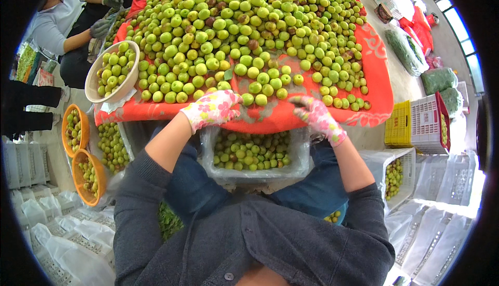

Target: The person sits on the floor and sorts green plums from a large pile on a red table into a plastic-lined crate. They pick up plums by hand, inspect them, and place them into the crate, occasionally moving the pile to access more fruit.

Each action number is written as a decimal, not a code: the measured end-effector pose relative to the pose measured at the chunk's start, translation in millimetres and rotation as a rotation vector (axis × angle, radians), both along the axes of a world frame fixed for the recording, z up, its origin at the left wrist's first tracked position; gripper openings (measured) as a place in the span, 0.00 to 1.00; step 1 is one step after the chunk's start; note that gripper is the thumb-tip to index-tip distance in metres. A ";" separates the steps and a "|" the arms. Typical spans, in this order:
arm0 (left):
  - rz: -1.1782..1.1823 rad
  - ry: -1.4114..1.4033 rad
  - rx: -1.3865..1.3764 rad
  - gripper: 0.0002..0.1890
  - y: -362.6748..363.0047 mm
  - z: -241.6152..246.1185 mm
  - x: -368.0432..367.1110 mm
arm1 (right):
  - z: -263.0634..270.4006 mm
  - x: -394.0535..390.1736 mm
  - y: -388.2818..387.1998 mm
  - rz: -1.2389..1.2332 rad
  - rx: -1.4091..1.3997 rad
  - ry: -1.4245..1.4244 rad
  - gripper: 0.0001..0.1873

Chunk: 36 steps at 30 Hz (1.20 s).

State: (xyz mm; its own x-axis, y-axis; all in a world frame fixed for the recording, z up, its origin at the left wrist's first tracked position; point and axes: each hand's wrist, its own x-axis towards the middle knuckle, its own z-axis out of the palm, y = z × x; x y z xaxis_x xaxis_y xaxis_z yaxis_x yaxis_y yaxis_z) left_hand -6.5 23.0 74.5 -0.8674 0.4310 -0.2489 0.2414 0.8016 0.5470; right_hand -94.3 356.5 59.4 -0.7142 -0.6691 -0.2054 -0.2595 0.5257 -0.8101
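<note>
A large heap of green jujubes (234, 24), some blotched brown, covers a red patterned cloth (372, 59) in front of me. My left hand (214, 108), in a flowered glove, hovers at the cloth's near edge. Its fingertips are beside a green jujube (247, 99), and I cannot tell whether they touch it. To the right, my right hand (317, 118), in a matching glove, has its fingers apart and shows nothing held. Below the cloth's edge, between my knees, a crate lined with clear plastic (257, 175) holds many jujubes (249, 153).
A cream basket of jujubes (132, 79) rests at the cloth's left corner. Orange baskets (76, 150) stand lower left. At the upper left sits a co-worker (58, 24) in grey gloves. Yellow (397, 124) and white crates (425, 122) stand right; lined crates (74, 243) fill the lower left.
</note>
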 end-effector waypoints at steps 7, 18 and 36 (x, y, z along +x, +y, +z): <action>0.183 0.015 -0.054 0.29 18.2 -30.0 -31.1 | -38.0 -84.9 -9.4 -0.087 0.238 0.616 0.23; 0.213 -0.094 0.089 0.34 21.2 -50.2 -54.0 | -41.7 -94.9 -32.0 -0.037 0.122 0.081 0.28; -0.156 -0.348 0.273 0.18 30.2 -35.7 -54.5 | -1.3 -62.1 -46.9 0.370 0.183 -0.288 0.19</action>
